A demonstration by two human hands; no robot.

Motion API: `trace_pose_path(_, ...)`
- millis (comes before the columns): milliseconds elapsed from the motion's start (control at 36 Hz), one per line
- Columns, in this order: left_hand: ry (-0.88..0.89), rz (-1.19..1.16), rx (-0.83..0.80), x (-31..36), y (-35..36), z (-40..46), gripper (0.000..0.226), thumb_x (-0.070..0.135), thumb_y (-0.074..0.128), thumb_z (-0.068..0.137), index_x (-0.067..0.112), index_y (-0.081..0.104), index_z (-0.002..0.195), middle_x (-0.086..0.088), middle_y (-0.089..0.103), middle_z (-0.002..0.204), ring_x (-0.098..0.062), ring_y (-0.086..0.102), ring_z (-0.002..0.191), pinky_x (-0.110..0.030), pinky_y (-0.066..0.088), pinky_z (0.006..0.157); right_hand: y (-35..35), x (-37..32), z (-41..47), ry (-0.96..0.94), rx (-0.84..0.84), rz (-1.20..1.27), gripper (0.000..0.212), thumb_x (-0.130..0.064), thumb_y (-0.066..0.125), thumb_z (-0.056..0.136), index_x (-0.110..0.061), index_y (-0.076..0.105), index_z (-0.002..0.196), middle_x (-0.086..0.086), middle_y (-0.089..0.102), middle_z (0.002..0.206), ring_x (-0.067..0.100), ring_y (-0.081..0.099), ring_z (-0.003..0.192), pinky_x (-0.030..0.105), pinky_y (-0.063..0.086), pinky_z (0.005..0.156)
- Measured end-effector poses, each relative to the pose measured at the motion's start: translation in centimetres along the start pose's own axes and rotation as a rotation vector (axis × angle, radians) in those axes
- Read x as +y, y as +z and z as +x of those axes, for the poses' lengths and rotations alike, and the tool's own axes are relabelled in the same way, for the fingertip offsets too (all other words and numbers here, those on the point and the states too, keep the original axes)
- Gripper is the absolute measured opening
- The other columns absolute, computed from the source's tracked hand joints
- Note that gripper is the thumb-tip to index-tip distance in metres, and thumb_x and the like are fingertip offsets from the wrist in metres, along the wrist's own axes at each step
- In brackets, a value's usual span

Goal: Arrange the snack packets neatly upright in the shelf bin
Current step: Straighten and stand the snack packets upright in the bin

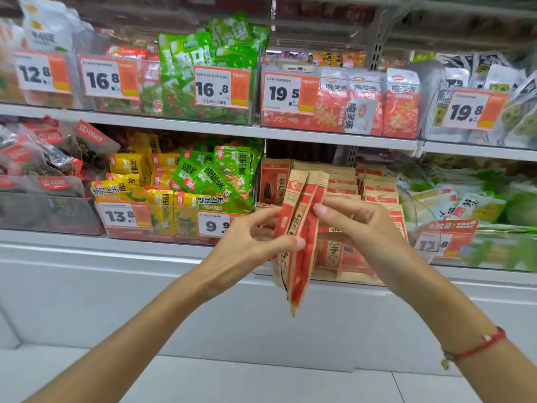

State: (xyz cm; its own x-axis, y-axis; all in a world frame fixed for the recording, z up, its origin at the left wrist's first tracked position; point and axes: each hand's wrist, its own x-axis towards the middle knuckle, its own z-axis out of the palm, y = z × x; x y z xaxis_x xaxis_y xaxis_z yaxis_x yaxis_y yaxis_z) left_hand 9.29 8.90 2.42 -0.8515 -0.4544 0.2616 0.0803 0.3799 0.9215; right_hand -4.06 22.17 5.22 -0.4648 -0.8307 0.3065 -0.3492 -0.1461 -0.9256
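Fingers [293,242] of left hand [250,242] pinching held packets [299,237] from one side; right hand [357,225] pinching from the other. Bundle of brown-and-red packets, possibly three, upright, fanned at top, just before shelf bin [363,274]. More like packets [374,184] upright inside bin. Red cord [479,347] on right wrist.
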Motion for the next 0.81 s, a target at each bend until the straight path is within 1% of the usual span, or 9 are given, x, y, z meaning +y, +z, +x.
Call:
trace_pose_path(111,0.014,-0.14,0.039,0.3,0.4,0.0,0.048,0.045,0.074,0.059,0.04,0.066,0.106,0.017,0.071,0.105,0.0,0.066,0.098,-0.015,0.055,0.073,0.5,-0.1,-0.2,-0.032,0.008,0.012,0.029,-0.034,0.063,0.083,-0.025,0.071,0.109,-0.009,0.074,0.104,0.007,0.067,0.101,0.036,0.053,0.094)
trace_pose_path(222,0.013,-0.325,0.273,0.8,0.1,0.4,0.052,0.037,0.069,0.067,0.023,0.066,0.117,0.004,0.072,0.108,-0.005,0.069,0.096,-0.018,0.056,0.072,1.9,0.0,-0.9,-0.152,-0.018,-0.107,0.036,-0.038,0.069,0.074,-0.042,0.066,0.11,-0.018,0.071,0.105,0.0,0.066,0.098,0.025,0.056,0.085)
trace_pose_path(306,0.017,-0.313,0.439,0.9,-0.2,0.6,0.056,0.042,0.074,0.064,0.028,0.064,0.117,0.013,0.072,0.105,0.0,0.067,0.097,-0.017,0.055,0.071,3.3,0.6,-1.3,-0.209,-0.022,-0.304,0.059,-0.048,0.072,0.074,-0.049,0.05,0.129,-0.027,0.06,0.118,-0.006,0.054,0.113,0.024,0.05,0.091)
trace_pose_path(389,0.002,-0.253,0.464,0.9,0.2,0.4,0.06,0.049,0.084,0.06,0.034,0.063,0.115,0.022,0.07,0.103,0.003,0.065,0.098,-0.02,0.053,0.08,3.9,1.3,-1.2,-0.284,0.114,-0.438,0.059,-0.048,0.07,0.077,-0.043,0.049,0.133,-0.024,0.058,0.12,-0.003,0.054,0.114,0.03,0.05,0.095)
trace_pose_path(444,0.009,-0.209,0.445,1.1,0.6,0.2,0.059,0.052,0.082,0.06,0.036,0.063,0.115,0.024,0.069,0.104,0.003,0.064,0.1,-0.024,0.052,0.084,3.5,1.5,-0.8,-0.296,0.18,-0.387,0.049,-0.038,0.073,0.079,-0.037,0.058,0.126,-0.02,0.064,0.11,0.001,0.061,0.101,0.032,0.056,0.083)
trace_pose_path(500,0.031,-0.185,0.452,1.3,0.7,0.1,0.05,0.051,0.078,0.061,0.041,0.063,0.108,0.026,0.068,0.104,0.003,0.064,0.101,-0.027,0.053,0.086,2.7,1.6,-0.3,-0.256,0.186,-0.342,0.04,-0.03,0.073,0.081,-0.043,0.061,0.116,-0.022,0.067,0.103,-0.003,0.062,0.093,0.023,0.057,0.076)
trace_pose_path(583,0.092,-0.136,0.519,1.4,0.2,0.1,0.023,0.033,0.076,0.076,0.039,0.067,0.096,0.023,0.071,0.099,-0.001,0.067,0.097,-0.04,0.055,0.09,1.4,1.7,0.5,-0.127,0.116,-0.207,0.031,-0.027,0.07,0.085,-0.051,0.057,0.1,-0.029,0.068,0.096,-0.008,0.063,0.091,0.013,0.053,0.068)
trace_pose_path(722,0.139,-0.106,0.582,1.2,0.5,0.0,0.017,0.018,0.075,0.082,0.03,0.073,0.094,0.015,0.074,0.094,-0.007,0.069,0.089,-0.043,0.058,0.083,0.2,2.2,0.8,0.048,0.063,-0.017,0.036,-0.027,0.067,0.087,-0.032,0.062,0.122,-0.02,0.071,0.105,-0.005,0.065,0.097,0.02,0.055,0.081)
trace_pose_path(806,0.112,-0.129,0.578,0.9,0.7,0.1,0.019,0.018,0.075,0.082,0.026,0.073,0.099,0.01,0.074,0.099,-0.011,0.07,0.093,-0.039,0.059,0.082,0.2,2.2,0.7,0.066,0.089,0.0,0.04,-0.028,0.068,0.085,-0.028,0.062,0.124,-0.019,0.071,0.105,-0.005,0.065,0.097,0.016,0.054,0.075)
